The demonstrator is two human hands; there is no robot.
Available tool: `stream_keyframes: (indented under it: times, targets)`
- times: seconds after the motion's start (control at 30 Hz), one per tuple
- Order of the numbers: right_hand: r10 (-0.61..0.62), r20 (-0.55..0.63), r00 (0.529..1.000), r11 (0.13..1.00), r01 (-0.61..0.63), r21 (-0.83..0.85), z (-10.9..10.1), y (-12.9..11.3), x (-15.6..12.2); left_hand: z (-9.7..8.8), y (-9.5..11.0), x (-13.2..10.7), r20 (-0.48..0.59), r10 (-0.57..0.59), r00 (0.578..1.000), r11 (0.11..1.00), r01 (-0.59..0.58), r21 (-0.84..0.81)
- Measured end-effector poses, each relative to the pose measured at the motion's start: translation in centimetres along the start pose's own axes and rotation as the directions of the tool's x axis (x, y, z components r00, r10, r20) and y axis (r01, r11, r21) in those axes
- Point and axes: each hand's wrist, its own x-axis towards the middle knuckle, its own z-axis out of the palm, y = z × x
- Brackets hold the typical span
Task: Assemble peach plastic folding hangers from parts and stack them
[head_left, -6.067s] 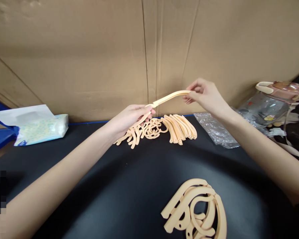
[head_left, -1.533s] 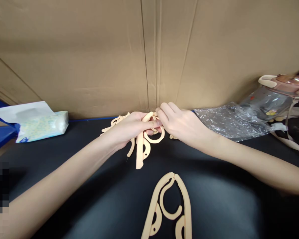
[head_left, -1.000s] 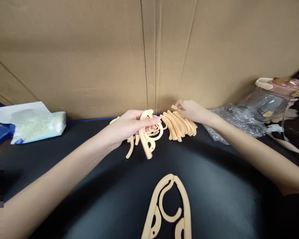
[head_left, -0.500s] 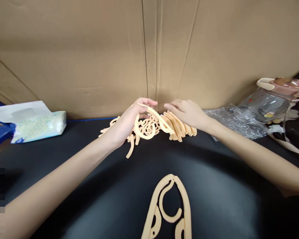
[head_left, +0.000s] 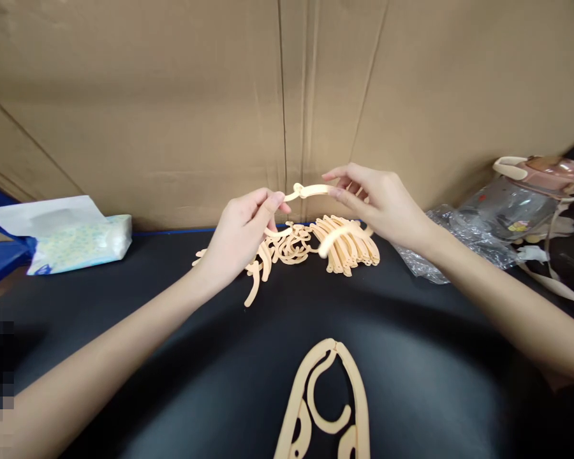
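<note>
My left hand and my right hand together hold one curved tan plastic piece up in the air, each pinching an end of it. A blurred tan strip hangs below my right hand. Under the hands a heap of loose tan curved pieces lies on the black table, with a neat row of tan strips beside it on the right. Near the front edge lies a flat tan arch-shaped frame with curved parts inside it.
A cardboard wall stands right behind the table. A tissue pack lies at the left. Crumpled clear plastic film and a clear bottle with a pinkish lid lie at the right.
Both hands have risen from the heap, and the piece is now stretched between them in the air. Earlier my right hand reached to the row of strips and came back.
</note>
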Motion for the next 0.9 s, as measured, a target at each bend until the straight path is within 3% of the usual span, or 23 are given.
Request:
stream_keyframes:
  times: [0.07,0.13,0.2,0.3,0.4,0.5,0.53,0.6,0.77,0.83,0.9]
  targets:
    - [-0.084,0.012,0.996,0.955,0.084,-0.284,0.1,-0.7,-0.4,0.3,0.1,-0.3,0.015,0.051,0.999,0.996,-0.052,0.066]
    - [-0.133,0.055,0.99,0.849,0.142,-0.508,0.5,-1.4,-0.8,0.7,0.2,-0.8,0.069,0.06,0.996,0.993,-0.066,0.093]
    - [-0.139,0.097,0.986,0.775,0.169,-0.609,1.2,-2.1,-1.3,1.3,0.4,-1.3,0.141,0.059,0.988,0.99,-0.076,0.116]
    - [-0.072,0.147,0.987,0.777,0.147,-0.612,2.2,-2.4,-1.5,2.3,0.9,-2.2,0.194,0.06,0.979,0.98,-0.095,0.177]
    - [0.069,0.18,0.981,0.896,0.018,-0.444,2.1,-1.7,-0.9,3.1,1.1,-2.8,0.206,0.078,0.975,0.954,-0.133,0.269]
    - [0.235,0.097,0.967,0.972,-0.232,-0.044,0.5,0.3,0.2,3.3,0.5,-2.4,0.264,0.065,0.962,0.929,-0.155,0.337]
    - [0.302,0.046,0.952,0.946,-0.305,0.111,-0.2,1.0,0.6,3.3,0.1,-2.0,0.259,0.028,0.965,0.929,-0.121,0.351]
    - [0.357,0.057,0.932,0.877,-0.355,0.323,-1.1,2.1,1.1,3.1,-1.2,-0.9,0.161,-0.079,0.984,0.922,0.01,0.388]
    - [0.429,0.116,0.896,0.769,-0.43,0.473,-0.6,2.1,1.3,2.8,-4.0,1.7,0.036,-0.139,0.99,0.858,0.102,0.503]
    - [0.457,0.142,0.878,0.684,-0.449,0.575,-0.1,1.7,1.3,2.6,-4.2,1.9,-0.038,-0.121,0.992,0.834,0.122,0.538]
    - [0.464,0.14,0.875,0.636,-0.439,0.635,0.2,1.5,1.3,2.3,-3.9,1.9,-0.077,-0.125,0.989,0.874,0.146,0.463]
